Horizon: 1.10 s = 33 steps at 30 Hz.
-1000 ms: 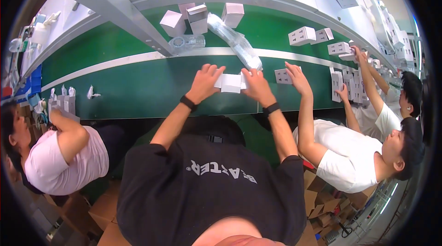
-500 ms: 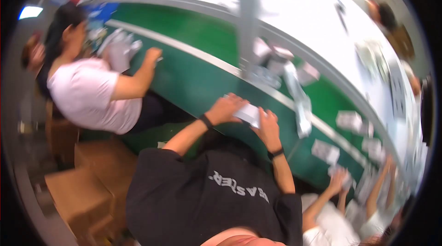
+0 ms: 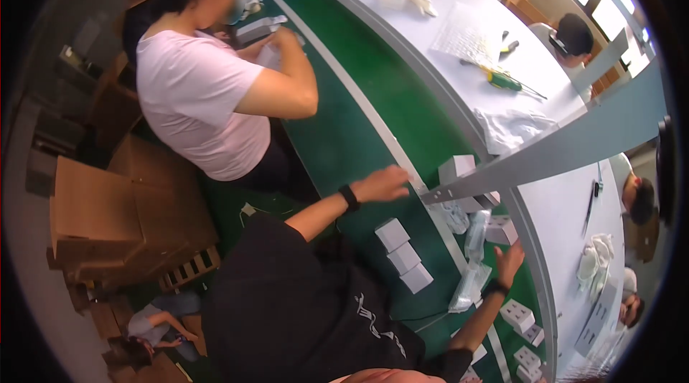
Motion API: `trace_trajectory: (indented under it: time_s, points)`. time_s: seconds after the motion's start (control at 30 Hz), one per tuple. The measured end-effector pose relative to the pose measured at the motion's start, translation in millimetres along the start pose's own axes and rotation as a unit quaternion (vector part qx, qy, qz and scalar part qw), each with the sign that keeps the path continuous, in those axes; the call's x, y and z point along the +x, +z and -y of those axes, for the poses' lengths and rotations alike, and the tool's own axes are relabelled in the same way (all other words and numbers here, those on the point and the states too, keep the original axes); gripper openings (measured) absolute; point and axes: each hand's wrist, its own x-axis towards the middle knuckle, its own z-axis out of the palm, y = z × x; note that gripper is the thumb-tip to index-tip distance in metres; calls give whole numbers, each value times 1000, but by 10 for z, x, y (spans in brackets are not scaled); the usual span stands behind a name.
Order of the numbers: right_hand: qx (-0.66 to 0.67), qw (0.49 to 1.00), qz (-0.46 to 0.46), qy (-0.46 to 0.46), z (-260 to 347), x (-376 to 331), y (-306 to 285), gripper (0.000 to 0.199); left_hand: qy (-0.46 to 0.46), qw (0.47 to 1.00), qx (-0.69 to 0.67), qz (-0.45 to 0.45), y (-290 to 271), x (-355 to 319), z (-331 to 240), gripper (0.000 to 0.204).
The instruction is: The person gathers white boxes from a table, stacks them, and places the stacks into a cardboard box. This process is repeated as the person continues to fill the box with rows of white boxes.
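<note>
Reaching past the metal post's base, my left hand [image 3: 387,183] is over the green work surface [image 3: 337,132] with its fingers stretched out, slightly blurred, and nothing in it. My right hand [image 3: 510,262] is raised with fingers apart, just below a white box with dark marks [image 3: 501,229]; I see nothing held in it. Between my arms, three plain white boxes [image 3: 403,257] lie end to end in a slanting row. Clear plastic wrapping [image 3: 472,268] lies between this row and my right hand. Behind it, more white boxes [image 3: 456,168] are stacked near the post.
A slanting metal post [image 3: 545,157] crosses the right side. Beyond the belt a white bench [image 3: 495,39] holds a screwdriver [image 3: 504,82] and plastic bags. A co-worker in a pink shirt [image 3: 208,96] works at my left. Cardboard boxes [image 3: 108,204] stand behind.
Both hands have let go of the small white box they held together and moved apart, toward the far side. A row of three white boxes now shows in front of me. The view has turned.
</note>
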Motion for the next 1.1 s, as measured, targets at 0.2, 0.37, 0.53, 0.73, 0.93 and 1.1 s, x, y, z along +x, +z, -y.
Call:
trace_trajectory:
  time_s: [0.2,0.37,0.53,0.73,0.93,1.1]
  points:
    - [186,982,-30,-31,-637,541,740,56,59,984,79,-149,257,1276,51,50]
    - [209,957,-195,-55,-413,185,975,55,118,975,169,82,648,1901,295,31]
    - [182,950,-254,2,109,-1021,-36,72,98,977,92,168,1112,2106,894,42]
    - [630,759,-139,87,169,-2014,-139,92,-67,913,-394,81,219,2168,2371,58]
    - [550,804,-175,145,83,-2947,104,93,-53,990,-131,10,-279,945,771,85]
    - [402,896,-141,128,220,-2804,463,90,-56,994,-56,-69,-782,-102,521,93]
